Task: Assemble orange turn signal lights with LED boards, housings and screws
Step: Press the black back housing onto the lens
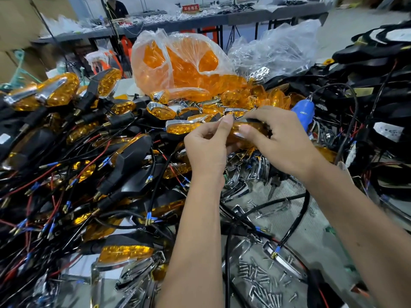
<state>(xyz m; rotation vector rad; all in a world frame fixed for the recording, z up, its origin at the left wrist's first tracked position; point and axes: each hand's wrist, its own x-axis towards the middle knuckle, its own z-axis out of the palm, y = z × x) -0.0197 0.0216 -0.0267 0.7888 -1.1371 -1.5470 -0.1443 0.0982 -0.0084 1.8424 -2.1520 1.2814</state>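
Here your left hand and right hand both pinch one orange turn signal light, its chrome tip jutting left past your thumbs. Finished lights crowd the left; loose screws lie near, right of your forearms.

Background clutter I see, non-task stuff only.
Far bench runs across the top w/ a red sign standing on it; a person in a dark top sits behind it at left. Cardboard box top left, green cord hanging just beside it.
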